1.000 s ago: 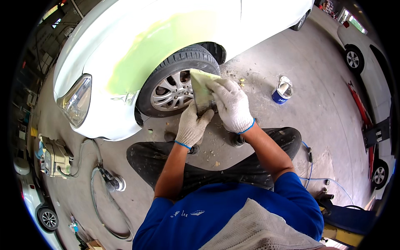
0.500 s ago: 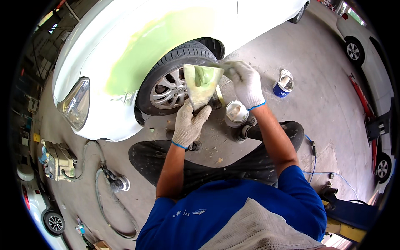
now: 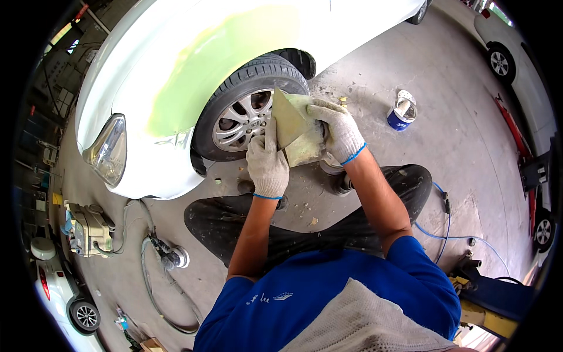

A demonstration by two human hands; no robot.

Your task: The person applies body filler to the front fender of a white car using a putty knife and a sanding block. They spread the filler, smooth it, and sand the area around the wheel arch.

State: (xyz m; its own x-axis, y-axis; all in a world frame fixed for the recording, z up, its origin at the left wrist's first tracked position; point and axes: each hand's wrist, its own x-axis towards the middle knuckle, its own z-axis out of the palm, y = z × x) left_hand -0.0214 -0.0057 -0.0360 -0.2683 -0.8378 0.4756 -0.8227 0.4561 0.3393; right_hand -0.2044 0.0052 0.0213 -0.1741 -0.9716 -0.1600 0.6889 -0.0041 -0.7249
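Note:
My gloved left hand (image 3: 268, 167) is closed on a flat, olive-coloured triangular spreader (image 3: 287, 121), its index finger laid along the edge. My gloved right hand (image 3: 339, 130) grips a flat board (image 3: 306, 148) smeared with pale green filler. The spreader overlaps the board's face, and I cannot tell whether they touch. Both are in front of the car's front wheel (image 3: 252, 120). Above the wheel, the white fender (image 3: 196, 76) bears a wide pale green patch.
An open blue-and-white can (image 3: 400, 117) stands on the floor at right. Another can (image 3: 332, 166) is mostly hidden below my right hand. At left lie a sander (image 3: 171, 256) with its hose and a beige machine (image 3: 88, 229). A blue hose (image 3: 448, 237) trails at right.
My hands have come closer together, with the spreader now over the board. The left hand has shifted slightly right, the right hand slightly down. The near can is now largely covered.

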